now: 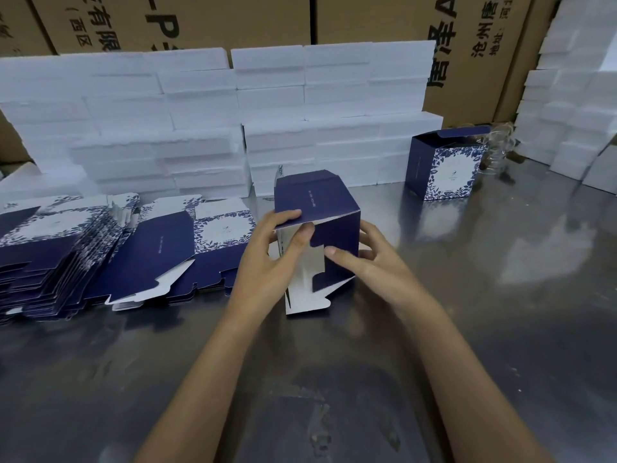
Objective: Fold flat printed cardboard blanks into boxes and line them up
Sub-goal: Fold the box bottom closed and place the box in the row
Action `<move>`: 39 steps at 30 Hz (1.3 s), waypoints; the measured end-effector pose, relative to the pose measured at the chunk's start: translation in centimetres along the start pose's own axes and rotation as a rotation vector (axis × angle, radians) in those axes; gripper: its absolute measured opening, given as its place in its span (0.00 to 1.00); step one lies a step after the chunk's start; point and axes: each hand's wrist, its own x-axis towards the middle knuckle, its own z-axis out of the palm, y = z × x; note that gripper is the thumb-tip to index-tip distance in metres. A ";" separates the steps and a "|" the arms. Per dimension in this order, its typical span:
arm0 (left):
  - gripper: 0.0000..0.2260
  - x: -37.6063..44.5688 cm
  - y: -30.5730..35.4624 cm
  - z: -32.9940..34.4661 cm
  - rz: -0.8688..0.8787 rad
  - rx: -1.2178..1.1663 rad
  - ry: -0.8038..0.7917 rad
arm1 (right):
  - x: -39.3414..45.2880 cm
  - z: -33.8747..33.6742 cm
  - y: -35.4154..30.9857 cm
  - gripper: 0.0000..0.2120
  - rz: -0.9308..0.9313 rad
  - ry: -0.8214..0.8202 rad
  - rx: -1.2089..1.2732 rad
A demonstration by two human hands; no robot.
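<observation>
A half-formed navy blue box (pixel 317 198) lies on its side at the centre of the metal table (pixel 467 295), its open end facing me with white-backed flaps hanging down. My left hand (pixel 270 259) grips the box's near left edge, thumb on the top panel. My right hand (pixel 370 259) holds the right side, with a finger pressing a blue flap inward. A stack of flat blue-and-white printed blanks (pixel 66 248) lies fanned out at the left. One finished box (pixel 447 165) stands upright at the back right, its top flaps open.
White foam blocks (pixel 200 128) are stacked in a wall along the back, with more foam blocks (pixel 574 111) at the right. Brown shipping cartons (pixel 367 18) stand behind them. A clear glass object (pixel 494 152) sits beside the finished box.
</observation>
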 end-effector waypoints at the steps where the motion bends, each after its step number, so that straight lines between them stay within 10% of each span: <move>1: 0.14 -0.1 0.1 0.0 -0.001 0.002 -0.001 | 0.0 0.4 0.2 0.31 -0.012 0.043 -0.079; 16: 0.16 0.7 -1.6 -0.1 0.105 -0.103 0.108 | 0.6 -0.7 1.2 0.17 0.003 0.000 -0.718; 39: 0.15 0.9 -1.6 0.1 0.131 -0.108 0.106 | 0.2 -0.8 0.7 0.21 -0.090 0.043 -0.618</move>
